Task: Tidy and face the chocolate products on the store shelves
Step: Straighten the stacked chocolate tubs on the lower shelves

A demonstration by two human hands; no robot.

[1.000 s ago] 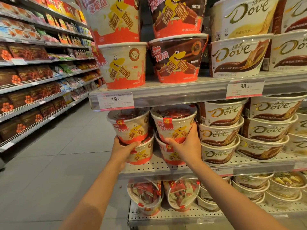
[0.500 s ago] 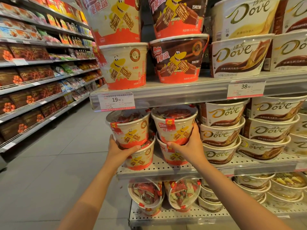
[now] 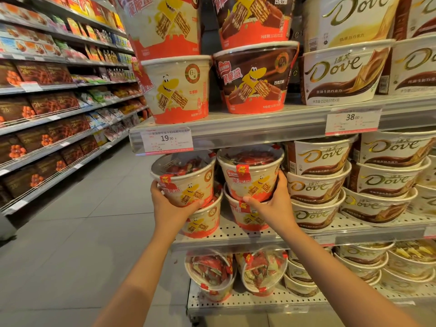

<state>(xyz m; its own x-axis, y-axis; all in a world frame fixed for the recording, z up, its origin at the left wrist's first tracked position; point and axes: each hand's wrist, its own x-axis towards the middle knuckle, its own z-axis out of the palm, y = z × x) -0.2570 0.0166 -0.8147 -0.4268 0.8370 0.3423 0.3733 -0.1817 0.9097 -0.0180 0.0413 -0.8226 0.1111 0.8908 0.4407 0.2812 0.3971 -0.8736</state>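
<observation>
Meanwhile, both hands are gripping wafer tubs on a perforated metal shelf point(image 3: 236, 234): left hand point(image 3: 171, 208) gripping the left tub point(image 3: 186, 182), right hand point(image 3: 273, 204) the right tub point(image 3: 251, 178), grey tiled aisle floor point(image 3: 77, 220) stretching alongside

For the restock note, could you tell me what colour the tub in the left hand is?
Cream with an orange-red base band: the tub in the left hand, head view.

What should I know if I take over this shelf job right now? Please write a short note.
Left hand grips the upper left wafer tub, which sits tilted on the tub below.
Right hand grips the upper right wafer tub, stacked on its lower tub.
Done: right stack faces front.
Left: probably square the left tub on its stack and turn its label front; the two tipped tubs on the bottom shelf look untidy too.
</observation>
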